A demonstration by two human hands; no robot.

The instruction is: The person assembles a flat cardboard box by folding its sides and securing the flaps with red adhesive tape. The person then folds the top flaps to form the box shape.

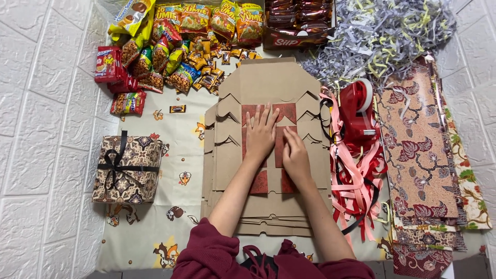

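We wear a dark maroon top, its sleeves (pixel 206 253) pushed up above the elbows so the forearms are bare down to the left hand (pixel 260 133) and right hand (pixel 295 157). Maroon drawstrings hang at the chest. No rings, watch or gloves show.

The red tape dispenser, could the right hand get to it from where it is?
Probably yes: the red tape dispenser sits just beside the right hand, with only loose ribbons between them.
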